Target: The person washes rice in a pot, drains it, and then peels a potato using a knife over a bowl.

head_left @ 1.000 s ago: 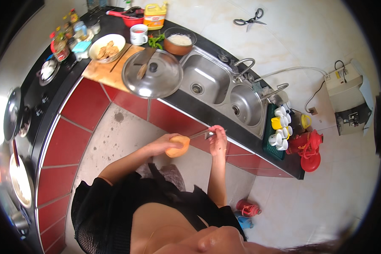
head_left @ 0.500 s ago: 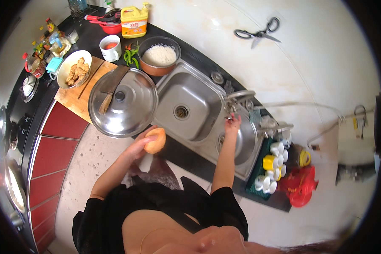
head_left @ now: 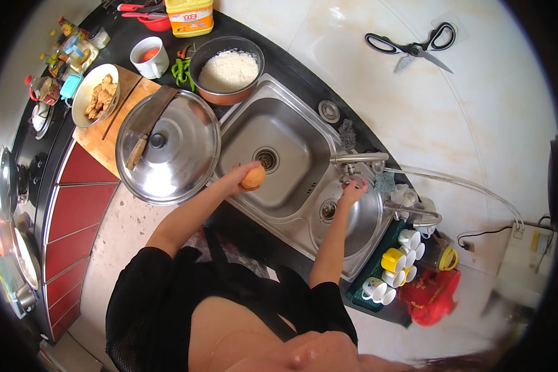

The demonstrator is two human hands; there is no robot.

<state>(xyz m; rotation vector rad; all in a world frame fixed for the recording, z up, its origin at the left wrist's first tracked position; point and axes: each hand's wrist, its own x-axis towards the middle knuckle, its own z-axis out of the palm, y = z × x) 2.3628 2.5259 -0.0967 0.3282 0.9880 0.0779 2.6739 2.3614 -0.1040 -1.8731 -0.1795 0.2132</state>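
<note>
One round orange-tan piece of produce (head_left: 253, 179) sits in the left hand (head_left: 242, 176), over the large steel basin (head_left: 291, 146), toward its 8 o'clock.
The left fingers grasp it; the right hand (head_left: 354, 188), at 3 o'clock from it, is beside one curved metal tap (head_left: 359, 159), its grip impossible to tell. From the left hand, one round steel lid (head_left: 189, 149) bearing one wooden-handled cleaver (head_left: 159, 111) lies toward 10 o'clock; one brown-sided pot (head_left: 214, 97) of white rice, 12 o'clock.
</note>
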